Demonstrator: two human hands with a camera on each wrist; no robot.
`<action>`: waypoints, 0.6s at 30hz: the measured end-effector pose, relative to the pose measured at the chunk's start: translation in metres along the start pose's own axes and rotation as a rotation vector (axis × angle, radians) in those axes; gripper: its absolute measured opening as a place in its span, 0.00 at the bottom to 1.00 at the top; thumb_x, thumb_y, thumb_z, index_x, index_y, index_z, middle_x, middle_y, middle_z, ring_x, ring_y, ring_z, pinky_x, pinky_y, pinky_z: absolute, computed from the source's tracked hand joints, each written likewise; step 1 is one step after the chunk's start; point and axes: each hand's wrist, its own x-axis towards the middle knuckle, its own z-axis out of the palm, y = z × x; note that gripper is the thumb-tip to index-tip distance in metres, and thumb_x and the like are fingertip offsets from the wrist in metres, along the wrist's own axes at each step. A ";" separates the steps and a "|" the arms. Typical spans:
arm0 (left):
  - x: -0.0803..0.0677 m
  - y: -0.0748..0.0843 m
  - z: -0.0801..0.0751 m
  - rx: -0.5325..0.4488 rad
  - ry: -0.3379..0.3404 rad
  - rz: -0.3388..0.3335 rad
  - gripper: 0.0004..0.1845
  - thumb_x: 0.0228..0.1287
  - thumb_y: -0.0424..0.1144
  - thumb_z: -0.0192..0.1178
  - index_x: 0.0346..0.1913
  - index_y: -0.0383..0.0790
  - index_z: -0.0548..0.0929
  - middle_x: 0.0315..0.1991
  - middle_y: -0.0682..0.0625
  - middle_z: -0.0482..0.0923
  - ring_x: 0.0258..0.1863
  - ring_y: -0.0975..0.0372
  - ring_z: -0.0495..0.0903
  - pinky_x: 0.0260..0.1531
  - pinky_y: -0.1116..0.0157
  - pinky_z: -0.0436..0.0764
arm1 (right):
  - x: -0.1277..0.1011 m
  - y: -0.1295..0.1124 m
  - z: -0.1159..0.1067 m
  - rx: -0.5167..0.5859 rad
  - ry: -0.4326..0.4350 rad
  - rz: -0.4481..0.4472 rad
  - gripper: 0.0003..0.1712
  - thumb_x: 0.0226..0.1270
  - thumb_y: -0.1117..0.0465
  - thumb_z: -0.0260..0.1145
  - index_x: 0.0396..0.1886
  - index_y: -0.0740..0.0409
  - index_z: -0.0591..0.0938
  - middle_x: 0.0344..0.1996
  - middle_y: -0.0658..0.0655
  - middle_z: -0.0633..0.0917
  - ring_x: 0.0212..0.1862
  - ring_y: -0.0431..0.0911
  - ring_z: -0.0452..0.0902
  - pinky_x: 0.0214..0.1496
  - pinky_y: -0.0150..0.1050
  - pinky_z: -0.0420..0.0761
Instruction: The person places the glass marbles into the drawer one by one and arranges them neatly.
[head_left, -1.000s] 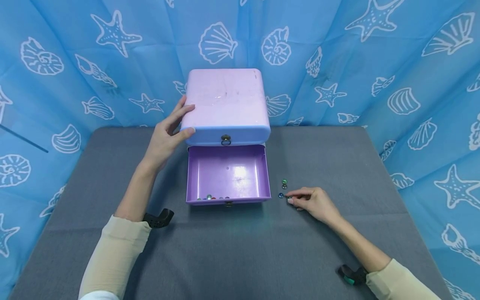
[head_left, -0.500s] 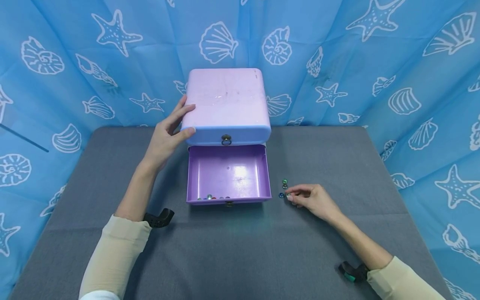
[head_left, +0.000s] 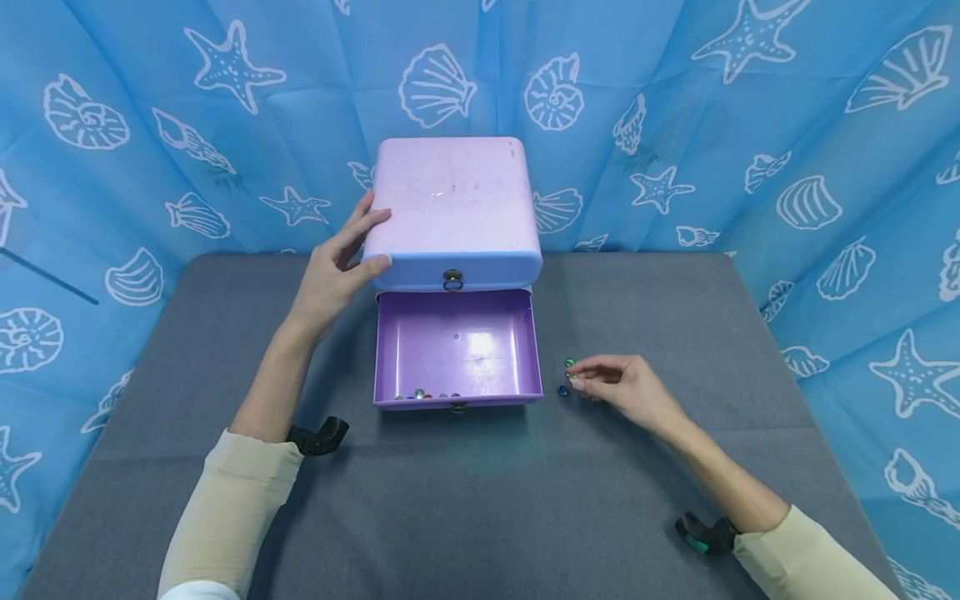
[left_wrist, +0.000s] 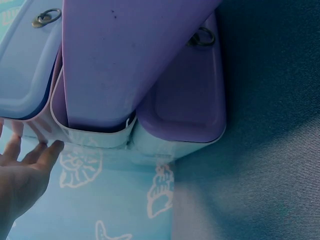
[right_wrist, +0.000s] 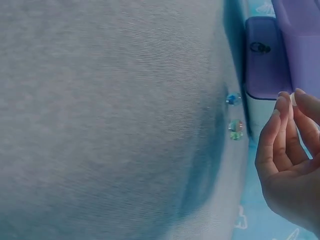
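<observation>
A lilac box (head_left: 453, 204) stands at the back of the grey table, its lower purple drawer (head_left: 457, 333) pulled out. Several glass beads (head_left: 427, 395) lie along the drawer's front wall. My left hand (head_left: 352, 250) rests with straight fingers on the box's left front corner; the left wrist view shows those fingertips (left_wrist: 47, 150) against its side. Right of the drawer, my right hand (head_left: 577, 382) pinches a small pale bead (right_wrist: 293, 99) just above the cloth. A green bead (head_left: 569, 363) and a blue bead (head_left: 562, 390) lie on the table beside it.
Grey cloth (head_left: 480, 492) covers the table. A blue curtain (head_left: 750, 125) printed with shells and starfish closes in the back and both sides. Black wrist mounts (head_left: 318, 435) (head_left: 701, 535) sit at my forearms.
My right hand has lifted a bead off the cloth and drawn slightly up and away from the front edge. The left hand and the box have not moved.
</observation>
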 end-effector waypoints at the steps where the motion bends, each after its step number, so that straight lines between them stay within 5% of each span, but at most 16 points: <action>1: 0.000 0.000 0.000 0.002 0.001 -0.001 0.31 0.66 0.39 0.66 0.71 0.45 0.72 0.79 0.58 0.50 0.77 0.55 0.52 0.70 0.41 0.56 | 0.001 -0.002 0.000 0.005 0.003 -0.005 0.13 0.68 0.62 0.68 0.49 0.63 0.86 0.41 0.65 0.88 0.39 0.58 0.85 0.36 0.45 0.85; 9: 0.000 0.000 0.000 -0.019 -0.004 -0.014 0.30 0.66 0.38 0.66 0.71 0.45 0.73 0.79 0.59 0.50 0.77 0.55 0.52 0.70 0.43 0.57 | 0.009 -0.020 -0.003 0.005 0.022 -0.043 0.15 0.67 0.61 0.69 0.50 0.65 0.85 0.41 0.61 0.88 0.42 0.61 0.84 0.40 0.47 0.85; 18: 0.000 0.000 0.000 -0.007 0.000 -0.013 0.31 0.66 0.39 0.66 0.71 0.45 0.73 0.79 0.59 0.50 0.77 0.55 0.51 0.70 0.42 0.56 | 0.016 -0.042 -0.006 0.011 0.026 -0.151 0.13 0.66 0.62 0.70 0.47 0.65 0.86 0.40 0.59 0.88 0.40 0.55 0.85 0.39 0.38 0.85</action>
